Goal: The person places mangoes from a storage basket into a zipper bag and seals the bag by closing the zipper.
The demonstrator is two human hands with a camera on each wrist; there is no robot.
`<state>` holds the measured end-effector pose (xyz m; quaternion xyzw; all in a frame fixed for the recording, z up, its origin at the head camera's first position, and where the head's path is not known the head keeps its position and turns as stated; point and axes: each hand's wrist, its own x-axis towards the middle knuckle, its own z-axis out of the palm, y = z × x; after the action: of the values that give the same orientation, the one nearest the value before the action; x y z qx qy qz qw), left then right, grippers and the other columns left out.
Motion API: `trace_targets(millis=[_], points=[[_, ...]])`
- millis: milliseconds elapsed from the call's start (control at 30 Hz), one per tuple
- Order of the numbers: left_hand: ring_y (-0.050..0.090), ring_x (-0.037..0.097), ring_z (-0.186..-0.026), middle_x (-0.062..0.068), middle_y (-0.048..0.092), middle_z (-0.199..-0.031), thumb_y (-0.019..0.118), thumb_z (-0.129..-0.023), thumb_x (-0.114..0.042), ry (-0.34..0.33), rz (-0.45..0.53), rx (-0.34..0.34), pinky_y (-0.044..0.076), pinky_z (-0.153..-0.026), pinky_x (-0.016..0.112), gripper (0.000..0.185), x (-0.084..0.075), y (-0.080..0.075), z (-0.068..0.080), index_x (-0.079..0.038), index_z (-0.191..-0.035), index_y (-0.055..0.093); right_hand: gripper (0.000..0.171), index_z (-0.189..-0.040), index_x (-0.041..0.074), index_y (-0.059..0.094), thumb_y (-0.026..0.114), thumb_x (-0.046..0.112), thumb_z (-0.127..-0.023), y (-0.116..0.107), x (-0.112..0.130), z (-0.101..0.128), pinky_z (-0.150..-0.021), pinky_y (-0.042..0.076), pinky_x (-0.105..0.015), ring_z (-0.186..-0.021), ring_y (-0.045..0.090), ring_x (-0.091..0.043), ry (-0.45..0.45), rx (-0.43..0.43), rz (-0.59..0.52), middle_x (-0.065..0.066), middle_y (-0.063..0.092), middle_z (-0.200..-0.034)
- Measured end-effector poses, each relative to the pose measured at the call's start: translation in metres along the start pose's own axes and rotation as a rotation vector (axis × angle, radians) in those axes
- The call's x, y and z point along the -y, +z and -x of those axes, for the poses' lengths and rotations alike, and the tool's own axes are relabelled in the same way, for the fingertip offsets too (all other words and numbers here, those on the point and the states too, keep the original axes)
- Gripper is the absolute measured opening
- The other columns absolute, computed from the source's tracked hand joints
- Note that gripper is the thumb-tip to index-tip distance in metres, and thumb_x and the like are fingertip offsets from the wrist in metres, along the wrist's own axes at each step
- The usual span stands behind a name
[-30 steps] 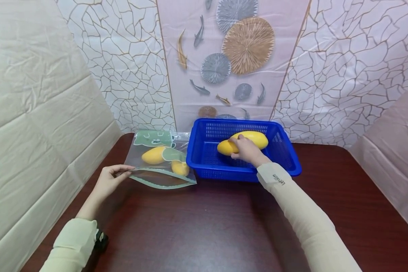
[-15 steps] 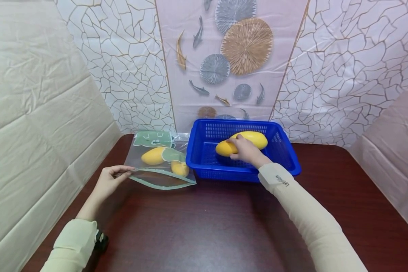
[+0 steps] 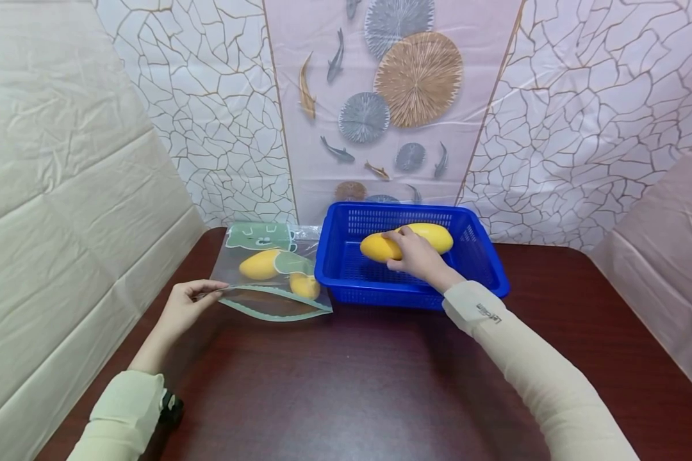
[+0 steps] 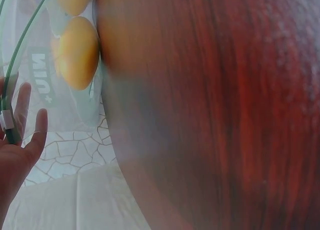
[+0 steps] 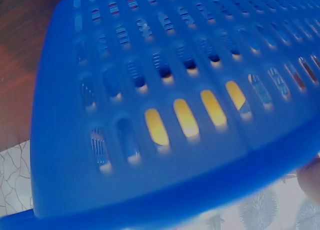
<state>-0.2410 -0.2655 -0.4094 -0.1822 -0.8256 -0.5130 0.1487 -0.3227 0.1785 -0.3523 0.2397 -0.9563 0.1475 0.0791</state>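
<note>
My left hand (image 3: 186, 310) pinches the left corner of the mouth of a clear zip bag (image 3: 259, 234) with green bear print. The bag lies on the table with its mouth parted toward me, and two yellow mangoes (image 3: 258, 264) show inside. My right hand (image 3: 418, 257) reaches over the front rim of a blue plastic basket (image 3: 500, 275) and grips a yellow mango (image 3: 373, 247) from above. Behind that hand, a second large yellow fruit (image 3: 436, 235) lies in the basket, partly hidden. In the right wrist view, yellow shows through the basket's slots (image 5: 187, 118).
The basket's left end stands against the bag's right side on a dark red-brown table (image 3: 346, 384). A patterned cloth wall (image 3: 236, 128) rises right behind both, and a pale cloth (image 3: 63, 192) hangs along the left side.
My right hand, with the mango in its grip, has shifted slightly left and up inside the basket. The left hand and the bag have stayed in place.
</note>
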Motion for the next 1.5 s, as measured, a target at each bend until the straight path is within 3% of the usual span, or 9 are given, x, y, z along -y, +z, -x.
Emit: trace_targets(millis=[667, 1133, 1500], points=[[0.049, -0.005, -0.063, -0.029, 0.063, -0.083, 0.062, -0.086, 0.006, 0.0, -0.011, 0.0, 0.041, -0.053, 0.016, 0.016, 0.003, -0.001, -0.001, 0.011, -0.1, 0.066, 0.057, -0.132, 0.006, 0.052, 0.071, 0.024, -0.081, -0.014, 0.006, 0.014, -0.084, 0.046, -0.046, -0.099, 0.056, -0.032, -0.04, -0.106, -0.038, -0.021, 0.057, -0.117], [0.056, -0.004, -0.068, -0.029, 0.064, -0.085, 0.062, -0.087, 0.002, -0.008, -0.013, 0.012, 0.044, -0.057, 0.016, 0.018, 0.0, -0.001, 0.0, 0.01, -0.102, 0.066, 0.056, -0.13, 0.004, 0.053, 0.072, 0.022, -0.081, -0.017, 0.008, 0.031, -0.08, 0.047, -0.044, -0.095, 0.055, -0.031, -0.075, -0.122, -0.021, -0.022, 0.058, -0.117], [0.053, 0.001, -0.064, -0.027, 0.065, -0.084, 0.062, -0.086, 0.003, 0.01, -0.024, 0.005, 0.042, -0.054, 0.016, 0.015, 0.001, -0.002, -0.002, 0.007, -0.099, 0.068, 0.055, -0.131, 0.006, 0.053, 0.071, 0.024, -0.082, -0.021, 0.018, 0.038, -0.078, 0.046, -0.041, -0.093, 0.054, -0.029, -0.076, -0.134, -0.036, -0.02, 0.058, -0.117]])
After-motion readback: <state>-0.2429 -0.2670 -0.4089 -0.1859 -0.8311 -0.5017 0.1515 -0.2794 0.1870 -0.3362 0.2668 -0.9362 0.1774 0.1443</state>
